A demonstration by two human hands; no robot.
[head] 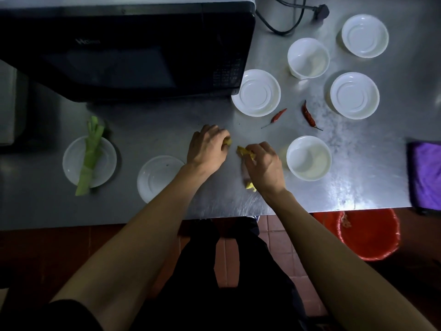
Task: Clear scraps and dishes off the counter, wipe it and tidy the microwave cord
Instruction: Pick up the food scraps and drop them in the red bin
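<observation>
On the steel counter, my left hand curls round a yellow scrap. My right hand pinches another yellow scrap; a further yellow piece lies under its wrist. Two dried red chillies lie just beyond my hands. A green leek stalk lies across a clear plate at the left. Several white bowls and saucers stand around, such as a saucer and a bowl. The microwave stands at the back, its black cord and plug lying behind it.
A purple cloth lies at the counter's right edge. A red bin with scraps inside stands on the tiled floor below the front edge. Another clear plate sits near my left forearm.
</observation>
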